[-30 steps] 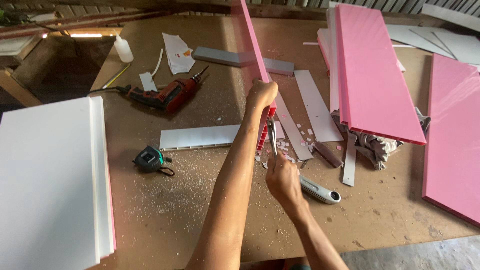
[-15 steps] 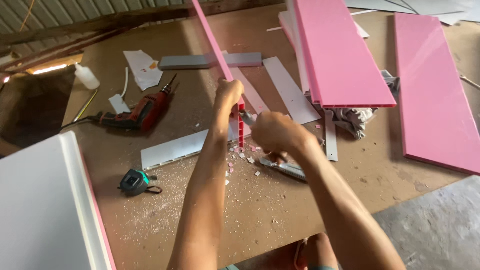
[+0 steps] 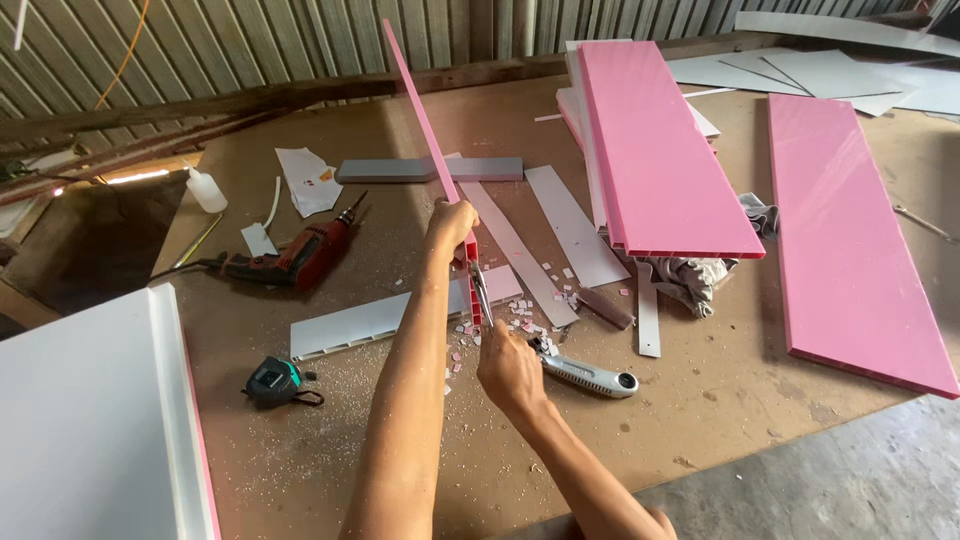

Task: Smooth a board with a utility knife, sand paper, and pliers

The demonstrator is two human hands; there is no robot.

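Pink panel strip [image 3: 425, 125] stands on edge near the middle of the bench [image 3: 700, 420], its long axis running from the near end at the hands up and away toward the far left, the far end raised against the corrugated wall. The left hand [image 3: 453, 222] is clamped around the strip partway along. The right hand [image 3: 508, 368] sits just near of the strip's lower end, its grip closed on a thin metal tool [image 3: 481, 290] whose tip meets that end; what kind of tool it is, I cannot tell. Small pink and white chips [image 3: 520, 318] lie scattered around the strip's foot.

A utility knife [image 3: 588, 376] lies just right of the right hand. A white profile piece [image 3: 375, 322] lies just left of the strip's foot, a tape measure [image 3: 274, 380] further left and nearer, and a red drill [image 3: 300, 257] beyond it. Two large pink panels [image 3: 665, 150] fill the right side of the bench, and a white panel [image 3: 85, 420] crowds the near left corner. Open bench shows near the hands, up to the near edge.

Against half a second ago, the left hand holds the strip at about the same place, while the right hand sits lower and nearer, below the strip's end, with the knife now uncovered beside it.
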